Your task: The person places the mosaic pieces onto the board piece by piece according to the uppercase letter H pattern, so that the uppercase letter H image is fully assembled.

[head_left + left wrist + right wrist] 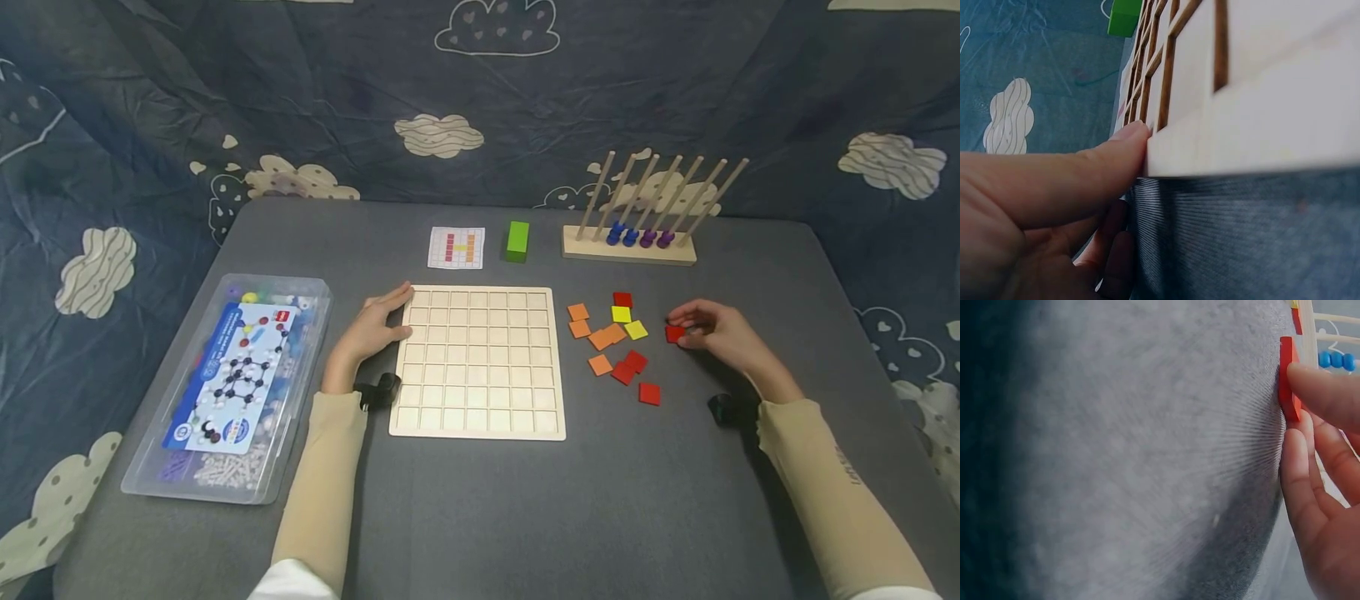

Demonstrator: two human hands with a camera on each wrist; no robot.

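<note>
Left hand: one hand [369, 327], thumb and fingers spread, touching the left edge of a pale, square wooden grid board [477, 365], seven cells by seven.
Right hand: one hand [716, 335], thumb and fingers pinching one red square tile [674, 334], right of the board.
Loose tiles: five orange squares [600, 365], two yellow squares [636, 330], four more red squares [649, 393].
Behind: one white paper pattern card [457, 248], one green rectangular block [517, 241], one wooden bead rack [628, 250].
Left side: one clear plastic box [202, 490].
</note>
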